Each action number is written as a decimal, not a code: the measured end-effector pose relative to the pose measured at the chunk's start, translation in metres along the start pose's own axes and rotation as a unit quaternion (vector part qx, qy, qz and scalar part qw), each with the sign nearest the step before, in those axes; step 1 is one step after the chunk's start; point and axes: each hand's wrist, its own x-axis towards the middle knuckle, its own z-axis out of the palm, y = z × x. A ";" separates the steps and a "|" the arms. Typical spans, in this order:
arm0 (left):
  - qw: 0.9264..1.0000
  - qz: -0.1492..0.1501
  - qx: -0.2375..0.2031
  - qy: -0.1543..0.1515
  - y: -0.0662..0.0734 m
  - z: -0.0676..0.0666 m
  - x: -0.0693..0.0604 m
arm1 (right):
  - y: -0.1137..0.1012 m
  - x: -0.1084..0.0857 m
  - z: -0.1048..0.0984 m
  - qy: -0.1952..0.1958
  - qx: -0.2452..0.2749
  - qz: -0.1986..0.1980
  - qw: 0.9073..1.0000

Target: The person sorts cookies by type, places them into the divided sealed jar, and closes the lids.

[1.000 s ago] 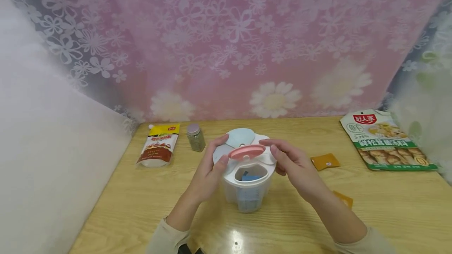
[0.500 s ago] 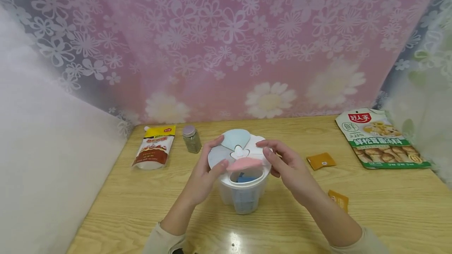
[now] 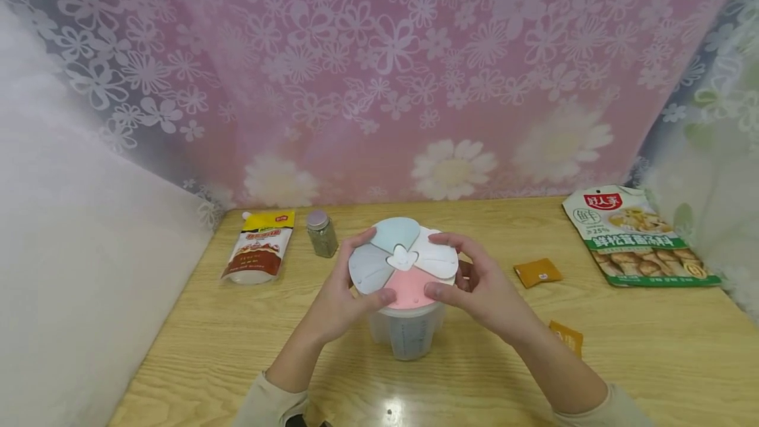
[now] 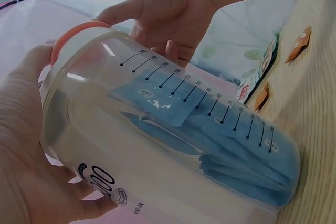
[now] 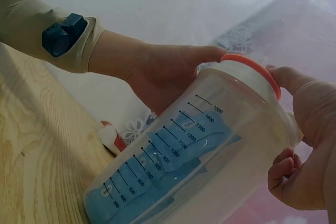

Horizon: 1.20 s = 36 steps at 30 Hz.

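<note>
The left hand (image 3: 340,302) holds the clear container (image 3: 410,336) by the edge of its top, fingers round the left side and thumb on the pink flap (image 3: 408,287), while the right hand (image 3: 491,290) grips the opposite edge, its thumb on the same flap. Between them, the container stands upright on the wooden table (image 3: 237,348), blue packets (image 4: 236,145) showing through its wall. Beyond it to the left are a small jar (image 3: 323,238) and a yellow-topped pouch (image 3: 259,249); to the right lie two orange sachets (image 3: 537,273) and, farther off, a green-and-white bag (image 3: 643,239).
</note>
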 end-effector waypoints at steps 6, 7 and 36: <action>1.000 0.014 0.021 -0.017 -0.003 -0.005 0.000 | 0.005 0.002 -0.001 -0.028 0.013 -0.020 0.999; 0.999 0.018 0.024 -0.019 -0.004 -0.006 0.000 | 0.005 0.002 -0.002 -0.032 0.017 -0.023 0.999; 0.997 0.048 -0.001 -0.062 -0.002 -0.010 0.000 | -0.003 0.001 -0.011 -0.041 -0.040 -0.015 0.998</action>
